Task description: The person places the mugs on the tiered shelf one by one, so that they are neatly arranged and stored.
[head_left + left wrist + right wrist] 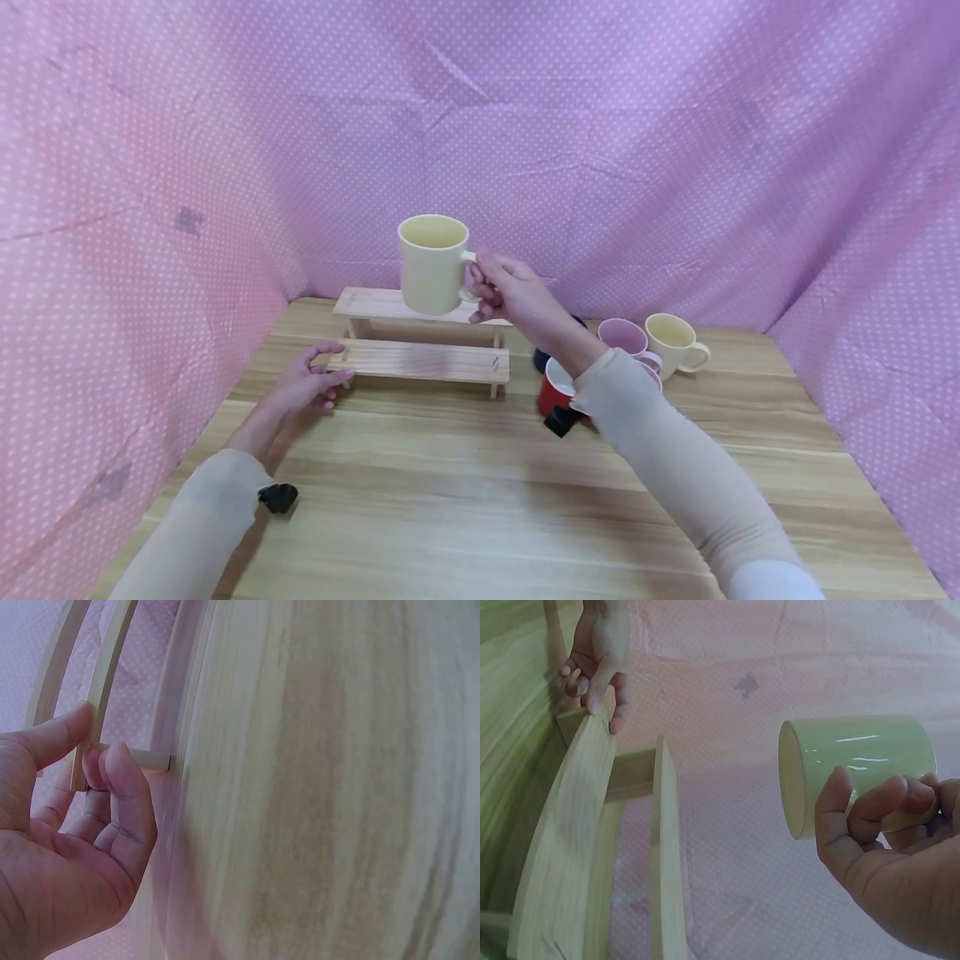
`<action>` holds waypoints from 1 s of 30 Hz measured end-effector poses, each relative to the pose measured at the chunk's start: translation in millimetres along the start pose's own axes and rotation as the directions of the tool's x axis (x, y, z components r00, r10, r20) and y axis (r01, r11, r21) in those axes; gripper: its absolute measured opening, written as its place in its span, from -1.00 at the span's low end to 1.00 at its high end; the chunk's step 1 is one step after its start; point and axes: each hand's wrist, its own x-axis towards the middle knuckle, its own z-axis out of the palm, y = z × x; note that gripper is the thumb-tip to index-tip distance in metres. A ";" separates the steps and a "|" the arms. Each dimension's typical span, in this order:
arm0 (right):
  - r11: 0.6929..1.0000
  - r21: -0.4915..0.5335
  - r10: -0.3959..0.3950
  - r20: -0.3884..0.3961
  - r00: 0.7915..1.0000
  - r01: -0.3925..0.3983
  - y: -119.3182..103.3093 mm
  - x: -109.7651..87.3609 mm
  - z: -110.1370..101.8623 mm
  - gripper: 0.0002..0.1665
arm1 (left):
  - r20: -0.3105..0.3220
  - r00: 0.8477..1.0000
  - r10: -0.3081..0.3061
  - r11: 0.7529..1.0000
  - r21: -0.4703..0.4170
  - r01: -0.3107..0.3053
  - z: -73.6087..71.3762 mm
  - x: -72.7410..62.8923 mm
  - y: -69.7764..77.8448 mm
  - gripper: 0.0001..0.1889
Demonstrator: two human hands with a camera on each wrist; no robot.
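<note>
My right hand [517, 300] pinches the handle of a pale yellow mug [432, 271], which hangs upright in the air over the two-tier wooden shelf [420, 358]. In the right wrist view the mug [862, 750] shows its side and base beside the curled fingers. At the shelf's left end, my left hand [303, 383] grips the lower board. The left wrist view has the thumb on one face of that board [112, 667] and curled fingers against the other, beside a short leg.
Right of the shelf stand a second yellow mug [670, 335], a pink mug [622, 335], a red mug [553, 396] and a dark blue one [540, 360], partly hidden by my right arm. Pink dotted cloth [525, 150] surrounds the wooden table [450, 500].
</note>
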 end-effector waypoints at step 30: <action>0.999 -0.019 0.022 -0.153 0.988 -0.025 82.2 103.8 91.4 -0.56 | -0.003 1.000 -0.029 0.999 -0.034 0.029 -1.4 2.7 -2.6 -0.19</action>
